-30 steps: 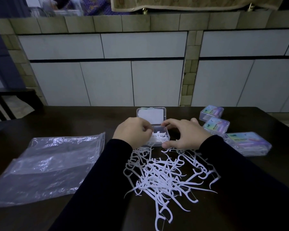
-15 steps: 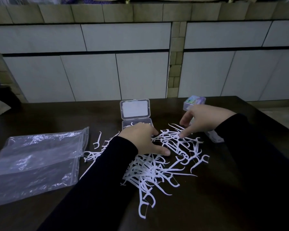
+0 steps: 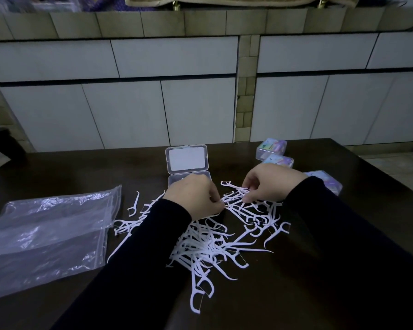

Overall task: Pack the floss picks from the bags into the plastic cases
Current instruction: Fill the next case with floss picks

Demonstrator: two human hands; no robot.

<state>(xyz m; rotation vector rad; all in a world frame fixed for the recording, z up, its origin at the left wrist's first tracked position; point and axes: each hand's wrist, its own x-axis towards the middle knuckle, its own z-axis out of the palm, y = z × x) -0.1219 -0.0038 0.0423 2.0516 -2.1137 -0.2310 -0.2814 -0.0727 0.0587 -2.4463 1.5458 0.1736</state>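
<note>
Both hands pinch picks at the far edge of the loose heap of white plastic floss picks [image 3: 215, 241] on the dark wooden table [image 3: 343, 270]: the left hand [image 3: 193, 198] with curled fingers, the right hand [image 3: 270, 182] likewise. Just beyond the left hand lies the clear plastic hinged case [image 3: 187, 160], lid open. Behind the right hand sit 3 closed cases with pastel labels [image 3: 271, 148], writing unreadable. Left of the grip lies a clear zip bag [image 3: 48, 234].

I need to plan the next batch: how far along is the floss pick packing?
Done: three closed cases sit at the far right, and the bag looks emptied. In hand: both the left hand and right hand pinch picks beside the open case. Left: a large loose pile on the table.
</note>
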